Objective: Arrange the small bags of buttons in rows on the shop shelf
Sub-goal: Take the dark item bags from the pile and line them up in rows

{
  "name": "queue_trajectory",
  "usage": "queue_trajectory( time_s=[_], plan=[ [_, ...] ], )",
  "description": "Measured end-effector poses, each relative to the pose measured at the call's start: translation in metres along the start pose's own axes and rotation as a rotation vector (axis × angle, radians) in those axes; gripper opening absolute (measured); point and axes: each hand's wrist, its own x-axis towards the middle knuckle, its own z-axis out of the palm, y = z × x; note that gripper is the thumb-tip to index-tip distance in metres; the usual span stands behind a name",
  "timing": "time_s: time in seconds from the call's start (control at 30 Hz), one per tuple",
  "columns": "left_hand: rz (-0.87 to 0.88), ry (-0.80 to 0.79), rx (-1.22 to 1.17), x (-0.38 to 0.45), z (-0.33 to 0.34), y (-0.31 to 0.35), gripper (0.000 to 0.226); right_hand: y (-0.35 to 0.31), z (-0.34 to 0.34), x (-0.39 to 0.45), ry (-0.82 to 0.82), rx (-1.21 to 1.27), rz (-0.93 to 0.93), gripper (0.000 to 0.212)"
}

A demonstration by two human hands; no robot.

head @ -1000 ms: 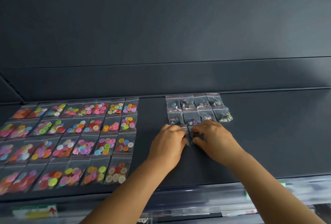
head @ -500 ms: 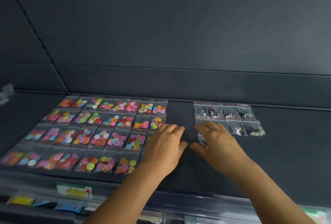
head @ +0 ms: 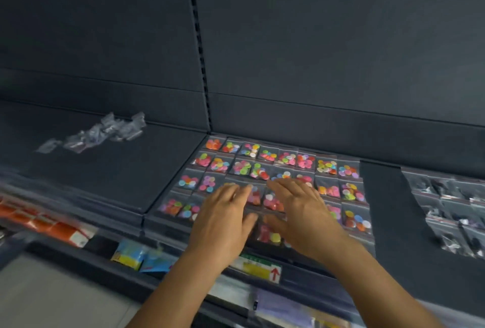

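Observation:
Small clear bags of bright buttons (head: 287, 158) lie in neat rows on the dark shelf (head: 381, 196). My left hand (head: 223, 220) and my right hand (head: 301, 212) hover side by side over the front rows of these bags, fingers stretched out, holding nothing. They hide several bags under them. At the far right lies a smaller block of bags with dark buttons (head: 454, 212), also in rows. A loose heap of clear bags (head: 102, 131) sits on the neighbouring shelf to the left.
A slotted upright (head: 199, 47) divides the dark back wall. Price labels (head: 258, 267) line the shelf's front edge. Below are orange packets (head: 49, 225) and blue-yellow packets (head: 131, 254). A bare strip of shelf separates the two button blocks.
My view has swung left. Both hands have left the dark-button bags and moved left over the bright-button bags, their fingers now spread flat. The loose heap has come into view.

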Motion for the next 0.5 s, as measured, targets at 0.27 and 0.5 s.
queue_trajectory(
  time_s=[0.27, 0.5],
  plan=[
    [-0.05, 0.038, 0.04, -0.027, -0.054, -0.122, 0.057, -0.122, 0.036, 0.058, -0.007, 0.067, -0.075, 0.066],
    [-0.133, 0.066, 0.05, -0.04, -0.076, -0.2, 0.057, -0.189, 0.064, 0.102, -0.061, 0.09, -0.134, 0.066]
  ],
)
